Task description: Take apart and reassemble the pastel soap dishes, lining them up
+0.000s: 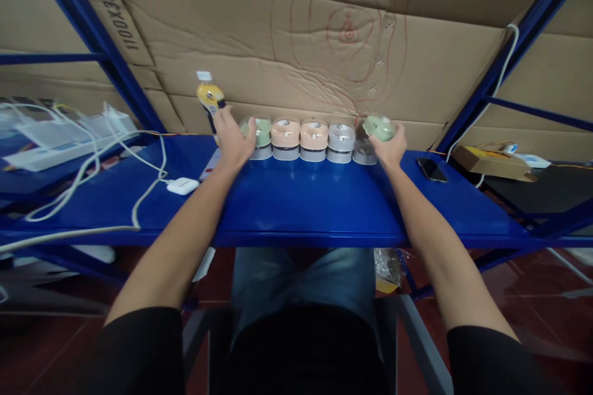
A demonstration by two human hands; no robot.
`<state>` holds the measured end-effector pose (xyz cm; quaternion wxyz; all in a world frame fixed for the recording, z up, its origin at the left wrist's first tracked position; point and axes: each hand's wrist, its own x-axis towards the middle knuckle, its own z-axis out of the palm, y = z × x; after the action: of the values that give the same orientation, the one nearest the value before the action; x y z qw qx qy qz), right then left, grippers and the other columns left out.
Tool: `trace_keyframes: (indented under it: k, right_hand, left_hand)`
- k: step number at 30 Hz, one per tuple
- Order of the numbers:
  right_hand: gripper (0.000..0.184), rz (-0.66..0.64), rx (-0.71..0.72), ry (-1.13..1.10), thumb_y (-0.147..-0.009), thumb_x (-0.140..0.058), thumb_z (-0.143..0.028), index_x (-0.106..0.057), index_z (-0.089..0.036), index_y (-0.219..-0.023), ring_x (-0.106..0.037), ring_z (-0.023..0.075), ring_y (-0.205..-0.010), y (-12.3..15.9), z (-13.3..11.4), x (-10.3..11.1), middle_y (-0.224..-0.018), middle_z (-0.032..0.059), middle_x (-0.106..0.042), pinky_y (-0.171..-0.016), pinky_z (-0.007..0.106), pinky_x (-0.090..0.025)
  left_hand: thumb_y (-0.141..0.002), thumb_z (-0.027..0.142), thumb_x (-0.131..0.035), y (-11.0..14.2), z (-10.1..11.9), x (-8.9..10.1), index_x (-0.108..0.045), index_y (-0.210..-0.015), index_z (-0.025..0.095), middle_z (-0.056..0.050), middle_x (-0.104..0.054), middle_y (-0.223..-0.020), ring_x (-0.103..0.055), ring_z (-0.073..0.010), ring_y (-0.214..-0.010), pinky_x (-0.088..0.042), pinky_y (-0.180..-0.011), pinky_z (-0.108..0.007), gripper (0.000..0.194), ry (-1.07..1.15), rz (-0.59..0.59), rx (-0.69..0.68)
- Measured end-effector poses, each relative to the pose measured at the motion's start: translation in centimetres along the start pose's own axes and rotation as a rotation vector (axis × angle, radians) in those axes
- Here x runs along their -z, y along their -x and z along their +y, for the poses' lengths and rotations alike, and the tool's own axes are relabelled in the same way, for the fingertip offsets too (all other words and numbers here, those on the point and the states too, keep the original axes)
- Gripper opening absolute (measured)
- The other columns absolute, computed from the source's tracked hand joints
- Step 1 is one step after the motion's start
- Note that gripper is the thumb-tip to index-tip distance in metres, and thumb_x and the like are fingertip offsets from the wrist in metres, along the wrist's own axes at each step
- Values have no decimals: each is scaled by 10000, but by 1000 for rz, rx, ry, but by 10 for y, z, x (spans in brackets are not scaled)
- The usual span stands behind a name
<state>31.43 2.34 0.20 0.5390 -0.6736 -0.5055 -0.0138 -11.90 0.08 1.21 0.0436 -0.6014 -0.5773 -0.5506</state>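
Small round-cornered containers with clear lids stand in a two-high row along the back of the blue table. My right hand [390, 144] grips a light green container [378, 128], tilted over a low grey container [364, 152] at the row's right end. Whether those two touch is unclear. At the left end, my left hand [234, 139] rests beside another green container [264, 133], its thumb and fingers apart, the thumb overlapping that container's side. Between them stand two peach containers [285, 131] and a pale grey one [341, 136], each on a grey base.
A yellow drink bottle [208, 95] stands behind my left hand. White cables and a white earbud case [182, 186] lie at left. A phone [432, 169] and an open cardboard box [492, 163] are at right. Cardboard [222, 31] walls the back.
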Motion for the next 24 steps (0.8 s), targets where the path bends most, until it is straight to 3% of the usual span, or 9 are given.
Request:
trace_keyframes:
  k: [2, 3, 5, 9, 11, 13, 15, 18, 24]
  right_hand:
    - [947, 28, 74, -74, -803, -774, -568, -472, -192, -1619, -611, 437, -1448, -5, -6, 17, -1571, 231, -632, -1225, 666, -490]
    - [933, 8, 123, -117, -822, -759, -603, -482, -203, -1618, -611, 423, -1451, -5, -11, 26, -1585, 217, -624, -1226, 656, -495]
    - [926, -129, 234, -206, -838, -733, -686, -519, -213, -1605, -609, 408, -1457, 3, -26, 42, -1594, 195, -618, -1213, 626, -519]
    - [1009, -735, 404, -378, -737, -821, -732, -574, -261, -1594, -662, 402, -1411, 41, -54, 55, -1551, 126, -679, -1184, 549, -577]
    - [1058, -1016, 429, -415, -702, -879, -682, -553, -289, -1627, -700, 385, -1364, 60, -60, 49, -1543, 106, -698, -1162, 523, -599]
    - [1093, -1179, 445, -408, -692, -906, -653, -527, -303, -1656, -712, 373, -1356, 73, -59, 40, -1560, 101, -695, -1160, 517, -606]
    - [1112, -1241, 468, -375, -681, -933, -635, -526, -295, -1658, -696, 374, -1402, 79, -55, 31, -1590, 109, -678, -1201, 528, -582]
    - [1106, -1231, 504, -309, -668, -978, -626, -566, -269, -1630, -651, 393, -1483, 85, -51, 23, -1603, 128, -677, -1273, 554, -524]
    - [1076, -987, 696, -134, -674, -965, -755, -644, -275, -1582, -664, 459, -1429, 112, -68, 12, -1534, 160, -715, -1239, 668, -520]
  left_hand:
    - [-1073, 740, -589, 8, 21, 6, -534, -1559, 180, -202, -543, -1644, -450, -359, -1616, -385, -1286, -613, 743, 15, 0, -125]
    - [-1065, 741, -617, 14, 32, 8, -527, -1538, 101, -211, -546, -1623, -450, -367, -1619, -383, -1225, -624, 801, 64, -58, -182]
    - [-923, 784, -747, 27, 52, 6, -592, -1472, 167, -172, -632, -1571, -550, -369, -1555, -460, -1255, -576, 840, 232, -226, -204]
    - [-665, 579, -994, 54, 73, -7, -555, -1543, 236, -209, -656, -1579, -635, -404, -1511, -532, -1252, -590, 1040, 554, -696, -116]
    - [-642, 469, -1012, 66, 70, -12, -541, -1577, 252, -231, -651, -1591, -616, -420, -1541, -528, -1249, -630, 1069, 621, -811, -71]
    - [-640, 422, -1013, 75, 63, -14, -554, -1573, 261, -234, -676, -1563, -619, -422, -1542, -527, -1239, -648, 1052, 639, -877, -57]
    - [-622, 424, -1024, 83, 54, -16, -557, -1567, 251, -231, -715, -1502, -661, -423, -1497, -545, -1219, -638, 1068, 625, -909, -60]
    - [-589, 464, -1044, 91, 47, -20, -538, -1579, 229, -216, -746, -1430, -720, -432, -1407, -561, -1194, -635, 1136, 564, -881, -119]
    - [-617, 539, -1025, 97, 50, -31, -553, -1573, 239, -196, -718, -1494, -706, -451, -1401, -552, -1197, -621, 1108, 471, -827, -290]
